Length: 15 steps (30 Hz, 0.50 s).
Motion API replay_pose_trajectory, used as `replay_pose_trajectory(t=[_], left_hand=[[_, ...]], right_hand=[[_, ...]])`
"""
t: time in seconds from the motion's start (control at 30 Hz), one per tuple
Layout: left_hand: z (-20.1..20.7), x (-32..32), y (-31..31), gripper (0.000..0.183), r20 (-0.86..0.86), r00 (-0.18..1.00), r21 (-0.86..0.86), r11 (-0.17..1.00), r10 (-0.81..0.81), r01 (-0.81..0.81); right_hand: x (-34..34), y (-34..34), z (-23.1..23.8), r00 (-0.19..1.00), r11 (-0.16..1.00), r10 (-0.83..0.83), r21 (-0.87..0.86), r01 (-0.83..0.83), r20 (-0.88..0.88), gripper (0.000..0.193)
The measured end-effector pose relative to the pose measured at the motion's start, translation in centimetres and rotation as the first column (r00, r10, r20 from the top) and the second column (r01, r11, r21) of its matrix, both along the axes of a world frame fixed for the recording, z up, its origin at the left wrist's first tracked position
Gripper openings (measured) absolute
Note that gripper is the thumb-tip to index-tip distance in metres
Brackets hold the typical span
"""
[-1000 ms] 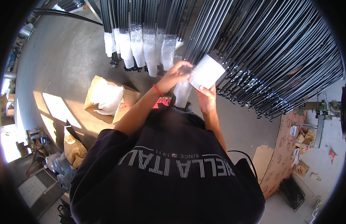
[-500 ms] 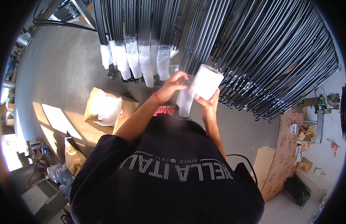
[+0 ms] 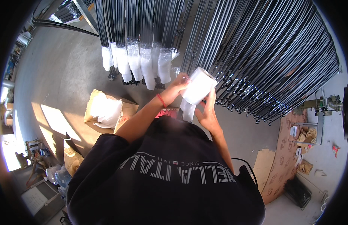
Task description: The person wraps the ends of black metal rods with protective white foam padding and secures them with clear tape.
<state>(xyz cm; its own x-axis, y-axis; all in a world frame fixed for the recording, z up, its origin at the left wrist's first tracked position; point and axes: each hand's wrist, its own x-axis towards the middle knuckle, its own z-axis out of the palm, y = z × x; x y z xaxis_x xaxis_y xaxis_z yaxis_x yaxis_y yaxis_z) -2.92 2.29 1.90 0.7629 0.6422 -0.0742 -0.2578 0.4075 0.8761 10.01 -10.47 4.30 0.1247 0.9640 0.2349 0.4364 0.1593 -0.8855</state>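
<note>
A white roll of stretch film (image 3: 198, 87) is tilted in front of the hanging black rods. My left hand (image 3: 179, 84) is closed around the left side of the roll; some of its fingertips are hidden behind it. My right hand (image 3: 209, 114) is open, with its fingers stretched along the roll's lower right side and its thumb apart from it. Just below the roll, a white sleeve (image 3: 188, 111) covers the lower end of a rod bundle, partly hidden by the roll. Left of my hands hang several rod bundles with white wrapped ends (image 3: 146, 67).
Dense rows of bare black rods (image 3: 256, 56) hang at the right. An open cardboard box (image 3: 125, 108) holding white sleeves (image 3: 104, 110) stands at the left. Flattened brown cardboard (image 3: 281, 157) lies at the right, and a brown paper bag (image 3: 72, 155) stands at the lower left.
The roll has shifted slightly left and down and tilted differently. My left hand has closed on its left side. My right hand has lowered and loosened, its thumb coming off the roll.
</note>
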Motion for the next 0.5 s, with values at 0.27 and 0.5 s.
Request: replay_pose_trajectory(t=[0.27, 0.5], left_hand=[[-0.7, 0.2, 0.7, 0.025, -0.126, 0.992, 0.077, 0.996, -0.022, 0.032], [-1.2, 0.4, 0.9, 0.025, -0.096, 0.994, 0.133, 0.990, 0.047, -0.034]], right_hand=[[0.6, 2.6, -1.0, 0.820, 0.969, -0.241, 0.182, 0.170, 0.519, 0.082], [3.0, 2.8, 0.9, 0.579, 0.993, -0.084, 0.020, 0.117, 0.811, 0.070]])
